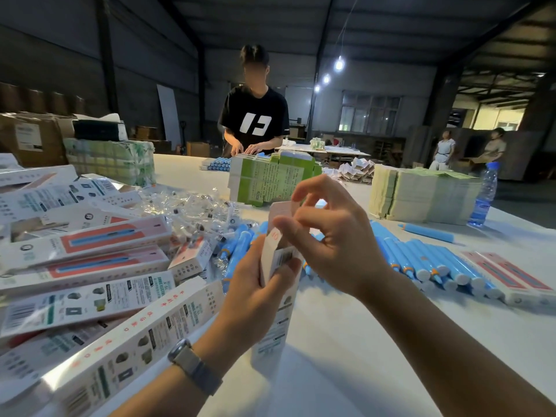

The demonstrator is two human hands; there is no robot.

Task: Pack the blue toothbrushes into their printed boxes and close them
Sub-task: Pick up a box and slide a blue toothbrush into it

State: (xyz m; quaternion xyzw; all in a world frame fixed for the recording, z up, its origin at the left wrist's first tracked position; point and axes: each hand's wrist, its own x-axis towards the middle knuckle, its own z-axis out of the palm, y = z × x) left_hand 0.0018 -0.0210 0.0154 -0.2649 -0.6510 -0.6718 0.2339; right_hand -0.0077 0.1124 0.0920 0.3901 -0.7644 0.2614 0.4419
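Printed box [272, 299] stands on end on the worktop [376, 356], near centre. Left hand [255, 284] wraps its middle, fingers curled round the card. Right hand [328, 236] works the top flap [279, 210], thumb and forefinger pinching at the flap's edge, other fingers loosely curled above it.

Risks, as judged from here:
- Flap tuck could miss the slot and crease the card if pressed off-line (the box is tall and narrow, held only mid-body).
- Box could tip or skid on its small base if the right hand pushes sideways.
- Whether a toothbrush is already inside cannot be told; closing an empty box would spoil the count.
- Loose blue toothbrushes [427, 260] lie just behind the hands; a knock could roll them.

Surface: pale, smooth worktop, crowded. Heap of closed boxes [90, 266] at left, clear plastic bags [192, 209] beyond, flat green cartons [267, 182], stacked sheets [421, 197], water bottle [483, 197] at right.

Room: dim warehouse, metal roof, hanging bulbs [339, 65]. Another person in a black shirt [254, 118] works at the far edge.
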